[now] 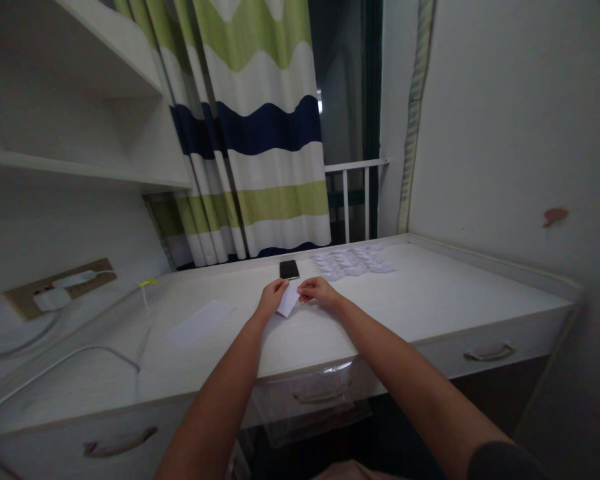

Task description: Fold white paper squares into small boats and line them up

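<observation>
Head view: white paper [288, 300] between left grip [272, 297] and right grip [320, 292].

Smooth, matt paper [289, 301] — a cloth curtain [275, 130] — glossy plastic sheeting [307, 382].

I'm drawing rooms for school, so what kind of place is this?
Probably a desk corner in a bedroom or dorm room, though no bed shows. You can see a white desk with drawers, shelves on the left, and a striped curtain behind.
</observation>
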{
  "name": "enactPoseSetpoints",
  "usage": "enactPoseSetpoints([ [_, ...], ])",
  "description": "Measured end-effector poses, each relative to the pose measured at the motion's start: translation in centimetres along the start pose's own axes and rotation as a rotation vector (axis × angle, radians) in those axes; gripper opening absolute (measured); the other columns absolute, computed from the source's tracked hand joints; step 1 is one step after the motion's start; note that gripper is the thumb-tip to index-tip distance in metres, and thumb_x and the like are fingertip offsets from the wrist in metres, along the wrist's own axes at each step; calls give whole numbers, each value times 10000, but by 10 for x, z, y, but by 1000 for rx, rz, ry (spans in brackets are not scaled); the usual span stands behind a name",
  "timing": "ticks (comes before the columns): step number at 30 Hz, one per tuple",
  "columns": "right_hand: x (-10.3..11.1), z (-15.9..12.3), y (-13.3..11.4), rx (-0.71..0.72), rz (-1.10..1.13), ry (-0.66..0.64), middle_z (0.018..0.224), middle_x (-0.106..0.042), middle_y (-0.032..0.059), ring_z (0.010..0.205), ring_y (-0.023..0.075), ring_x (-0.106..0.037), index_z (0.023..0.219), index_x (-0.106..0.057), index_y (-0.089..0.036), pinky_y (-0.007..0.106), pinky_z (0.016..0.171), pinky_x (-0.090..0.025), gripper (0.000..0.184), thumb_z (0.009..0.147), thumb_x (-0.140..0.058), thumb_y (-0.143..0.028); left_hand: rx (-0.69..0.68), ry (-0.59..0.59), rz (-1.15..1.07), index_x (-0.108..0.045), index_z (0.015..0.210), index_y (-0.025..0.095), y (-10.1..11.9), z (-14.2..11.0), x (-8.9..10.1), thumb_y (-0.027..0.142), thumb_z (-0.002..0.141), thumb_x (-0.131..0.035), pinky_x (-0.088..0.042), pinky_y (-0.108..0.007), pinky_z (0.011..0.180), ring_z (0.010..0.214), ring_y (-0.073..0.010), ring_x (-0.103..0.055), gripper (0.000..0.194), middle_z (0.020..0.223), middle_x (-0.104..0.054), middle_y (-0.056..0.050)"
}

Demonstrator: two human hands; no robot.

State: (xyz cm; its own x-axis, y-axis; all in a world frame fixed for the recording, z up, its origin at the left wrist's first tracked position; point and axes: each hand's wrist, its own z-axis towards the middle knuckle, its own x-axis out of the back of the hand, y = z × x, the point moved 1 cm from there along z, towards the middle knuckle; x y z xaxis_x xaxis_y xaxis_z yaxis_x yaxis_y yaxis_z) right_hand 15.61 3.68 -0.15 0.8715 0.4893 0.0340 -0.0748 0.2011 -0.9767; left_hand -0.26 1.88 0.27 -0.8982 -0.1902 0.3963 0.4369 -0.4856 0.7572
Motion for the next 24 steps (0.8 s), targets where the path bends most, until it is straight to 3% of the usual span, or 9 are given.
enactPoseSetpoints([
  [10,1,1,0,11,30,15,511,-607,8,472,87,-566,658,-591,-105,211,523,-472,160,599,-680,-224,23,50,12,-530,599,150,3,-1,1,438,728,-430,-327,-225,498,542,-117,-435,331,539,-495,10],
  [19,2,2,1,19,48,27,527,-610,14,486,84,-565,664,-599,-99,216,547,-470,146,610,-675,-212,-36,92,342,-614,646,150,3,1,5,372,771,-401,-309,-244,538,578,-141,-483,331,609,-592,-31],
  [24,3,3,1,1,54,37,515,-608,11,471,86,-561,657,-589,-101,222,538,-470,155,601,-678,-215,-51,68,319,-618,676,149,1,1,6,402,773,-389,-306,-239,539,580,-138,-484,355,621,-589,-27],
])
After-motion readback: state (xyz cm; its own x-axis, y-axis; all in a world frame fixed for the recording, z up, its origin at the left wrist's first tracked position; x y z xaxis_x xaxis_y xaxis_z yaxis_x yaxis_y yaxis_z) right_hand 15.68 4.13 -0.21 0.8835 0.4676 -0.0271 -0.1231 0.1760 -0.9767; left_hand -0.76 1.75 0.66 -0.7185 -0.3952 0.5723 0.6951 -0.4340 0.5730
